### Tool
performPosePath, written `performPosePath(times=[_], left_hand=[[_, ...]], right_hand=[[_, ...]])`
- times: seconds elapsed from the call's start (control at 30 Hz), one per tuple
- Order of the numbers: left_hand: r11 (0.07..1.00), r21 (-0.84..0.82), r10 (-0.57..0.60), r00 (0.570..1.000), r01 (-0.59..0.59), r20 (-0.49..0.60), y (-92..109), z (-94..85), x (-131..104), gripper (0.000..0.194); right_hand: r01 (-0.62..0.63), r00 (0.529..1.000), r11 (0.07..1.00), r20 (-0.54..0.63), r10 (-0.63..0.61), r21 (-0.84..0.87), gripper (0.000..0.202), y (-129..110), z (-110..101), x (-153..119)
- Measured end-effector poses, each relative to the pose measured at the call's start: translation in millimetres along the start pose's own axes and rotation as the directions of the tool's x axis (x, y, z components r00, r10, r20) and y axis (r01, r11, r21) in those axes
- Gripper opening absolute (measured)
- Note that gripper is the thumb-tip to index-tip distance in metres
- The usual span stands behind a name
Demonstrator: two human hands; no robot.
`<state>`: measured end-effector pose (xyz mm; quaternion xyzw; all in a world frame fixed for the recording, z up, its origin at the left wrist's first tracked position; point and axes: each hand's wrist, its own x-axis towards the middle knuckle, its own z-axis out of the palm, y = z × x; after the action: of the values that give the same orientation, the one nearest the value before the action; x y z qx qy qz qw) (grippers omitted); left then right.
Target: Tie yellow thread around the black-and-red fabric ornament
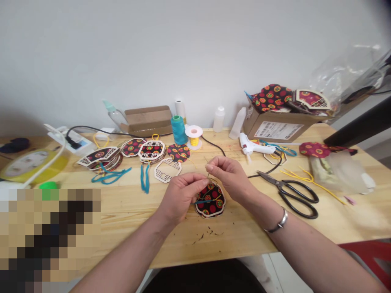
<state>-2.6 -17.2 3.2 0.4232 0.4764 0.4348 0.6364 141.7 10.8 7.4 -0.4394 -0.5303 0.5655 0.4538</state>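
A fabric-covered ornament piece (pixel 210 209) with a pale wooden rim lies on the table under my hands. Its cloth is black with red and yellow round motifs, and a teal thread and yellow ends lie across it. Above its far edge, my left hand (pixel 181 195) is closed, thumb and forefinger pinching a thin yellowish cord (pixel 208 174). My right hand (pixel 227 175) is also closed, its fingertips pinching the same cord just beyond the left fingertips. Part of the cord and the ornament's left edge are hidden by my fingers.
Black-handled scissors (pixel 288 193) lie right of my hands, below a white glue gun (pixel 256 145). A teal thread cone (pixel 179 131) and a yellow cord spool (pixel 194 140) stand behind. Stacked ornaments (pixel 102 158) sit left; a filled cardboard box (pixel 276 126) stands back right.
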Motion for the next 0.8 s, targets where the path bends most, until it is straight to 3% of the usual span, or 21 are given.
performPosePath(times=[0.27,0.47,0.8], left_hand=[[1.000,-0.023,-0.004,0.997,0.002,-0.075,-0.7,-2.4,3.2,0.014],[1.000,-0.021,-0.008,0.998,0.007,-0.068,-0.1,-2.4,4.2,0.015],[0.999,0.027,0.042,0.998,-0.041,-0.050,-1.0,-2.6,1.3,0.017]], right_hand=[[-0.161,0.958,0.982,0.255,0.130,0.102,0.033,-5.2,-8.1,1.7],[-0.148,0.972,0.988,0.175,0.154,-0.048,0.025,-4.9,-6.9,0.8],[0.036,0.988,0.951,0.155,0.013,-0.306,0.018,-8.0,-7.6,1.8]])
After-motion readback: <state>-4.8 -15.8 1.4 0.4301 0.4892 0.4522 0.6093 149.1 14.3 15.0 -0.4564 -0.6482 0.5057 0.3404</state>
